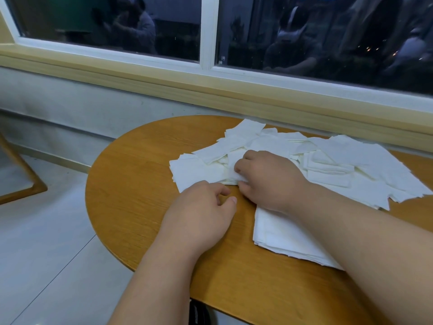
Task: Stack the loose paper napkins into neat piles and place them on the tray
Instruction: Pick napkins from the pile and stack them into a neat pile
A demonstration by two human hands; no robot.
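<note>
Several loose white paper napkins lie scattered across the far right part of the round wooden table. A squared stack of napkins lies nearer me, partly under my right forearm. My right hand is on the left part of the heap, its thumb and fingers pinching a few napkins at their near edge. My left hand rests on the table just left of it, fingers loosely curled, holding nothing. No tray is in view.
The table stands against a wall under a wooden window sill with a dark window above. A wooden chair leg is on the tiled floor at the left. A dark object shows below the table's near edge.
</note>
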